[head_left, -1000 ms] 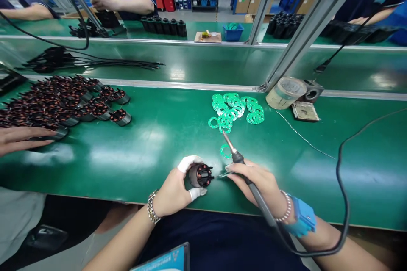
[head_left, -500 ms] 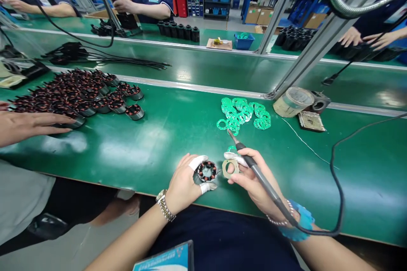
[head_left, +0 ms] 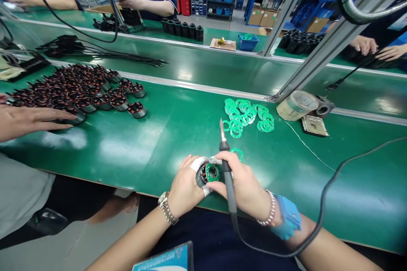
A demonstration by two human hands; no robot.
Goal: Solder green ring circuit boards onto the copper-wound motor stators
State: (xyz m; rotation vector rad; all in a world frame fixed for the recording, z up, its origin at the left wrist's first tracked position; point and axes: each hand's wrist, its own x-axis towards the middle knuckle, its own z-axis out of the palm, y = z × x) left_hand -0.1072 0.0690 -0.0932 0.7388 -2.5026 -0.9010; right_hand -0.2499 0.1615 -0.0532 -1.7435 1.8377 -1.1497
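My left hand (head_left: 185, 185) is closed around a motor stator (head_left: 200, 176), its wound face turned to the right. Over that face, a green ring-shaped circuit board (head_left: 208, 174) is pinched in the fingertips of my right hand (head_left: 249, 183). Whether the board is fully seated I cannot tell. A soldering iron (head_left: 230, 197) is also held in my right hand, its tip pointing up and away over the bench. White coverings wrap some of my fingertips. A loose green ring board (head_left: 238, 153) lies just beyond my right hand.
Several green ring boards (head_left: 244, 112) lie spread ahead. To the left is a heap of stators (head_left: 76, 89), with another person's hand (head_left: 34, 119) at it. A round tub (head_left: 295, 106) and a small square tray (head_left: 314, 126) stand right. The iron's cord (head_left: 324, 197) loops rightward.
My right hand has moved left to the stator, bringing the ring board against it. The board's green side now shows instead of its tan side. The iron has swung more upright.
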